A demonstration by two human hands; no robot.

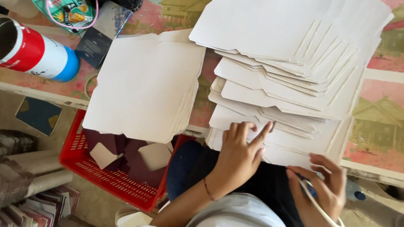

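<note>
Left hand flat, open on card stack (red basket beside); right hand grips white cord.

Matt, smooth white cardboard sheets are lying fanned across the glossy printed tablecloth. At far left a shiny can is gleaming, and the red plastic basket is showing its slotted wall.

A small paper-goods workshop is being shown: fanned stacks of die-cut white card blanks are lying beyond the left hand, a red scrap crate to its left.
</note>
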